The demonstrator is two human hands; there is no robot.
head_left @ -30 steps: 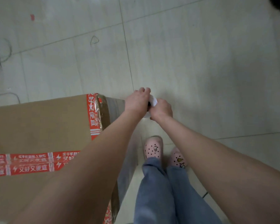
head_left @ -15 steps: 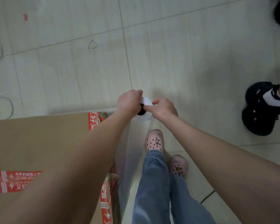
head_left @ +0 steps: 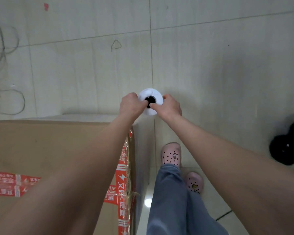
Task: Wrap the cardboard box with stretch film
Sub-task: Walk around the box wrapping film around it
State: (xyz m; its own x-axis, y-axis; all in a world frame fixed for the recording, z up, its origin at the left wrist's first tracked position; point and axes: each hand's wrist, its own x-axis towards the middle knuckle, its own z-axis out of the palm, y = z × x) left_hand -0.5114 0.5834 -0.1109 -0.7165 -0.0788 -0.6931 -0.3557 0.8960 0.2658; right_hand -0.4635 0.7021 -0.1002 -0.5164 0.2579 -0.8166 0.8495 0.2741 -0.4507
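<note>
Both hands closed on the stretch film roll: left hand and right hand, grip tight, thumbs at its dark core, beyond the cardboard box corner.

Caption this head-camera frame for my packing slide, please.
Both hands, left hand and right hand, grip an upright stretch film roll beside the cardboard box.

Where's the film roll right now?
Head view, centre: the film roll stands on end between left hand and right hand, just past the cardboard box corner.
</note>
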